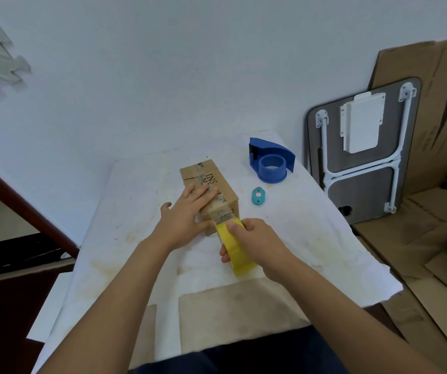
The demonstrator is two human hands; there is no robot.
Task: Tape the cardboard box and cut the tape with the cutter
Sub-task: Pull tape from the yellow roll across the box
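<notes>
A small brown cardboard box with printed letters lies on the white-covered table. My left hand rests flat on the box's top, fingers spread, pressing down a strip of clear tape. My right hand grips a yellow tape roll just off the box's near end. The tape runs from the roll up onto the box top. A small teal cutter with a pink button lies on the table to the right of the box, untouched.
A blue tape dispenser stands at the table's far right. A folded lap table and flattened cardboard lean and lie to the right of the table. A dark red rail runs at the left.
</notes>
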